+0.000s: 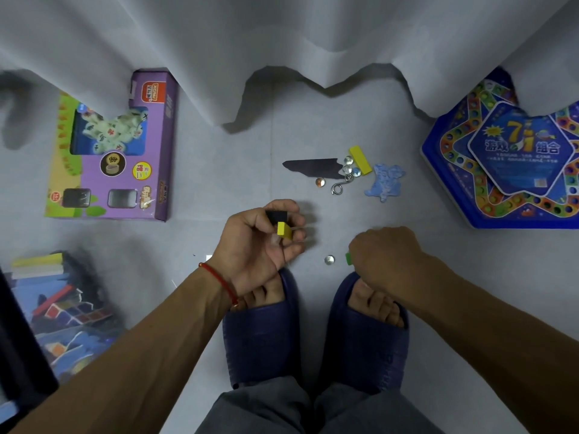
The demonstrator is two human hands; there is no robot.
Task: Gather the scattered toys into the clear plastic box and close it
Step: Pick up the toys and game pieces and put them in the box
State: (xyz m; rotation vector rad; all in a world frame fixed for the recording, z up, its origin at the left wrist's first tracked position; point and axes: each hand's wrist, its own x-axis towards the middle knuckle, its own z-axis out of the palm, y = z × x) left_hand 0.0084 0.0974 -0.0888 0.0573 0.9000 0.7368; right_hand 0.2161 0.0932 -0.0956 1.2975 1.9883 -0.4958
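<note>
My left hand (263, 238) is cupped palm up over the floor, holding a black block (276, 216) and a small yellow block (284, 230). My right hand (387, 256) is closed on a green block (348, 259) just above the floor. A glass marble (329, 260) lies between my hands. Farther ahead is a cluster: a black foam piece (310, 167), a yellow block (361, 158), several marbles (348, 166), an orange marble (320, 182), a metal hook (340, 184) and a blue puzzle piece (386, 182). The clear plastic box (59, 311) at lower left holds several toys.
A purple chess-set carton (138, 145) lies at the left. A blue star-shaped game board box (507, 164) sits at the right. A white curtain (313, 42) hangs across the back. My feet in dark blue slippers (313, 333) are below my hands.
</note>
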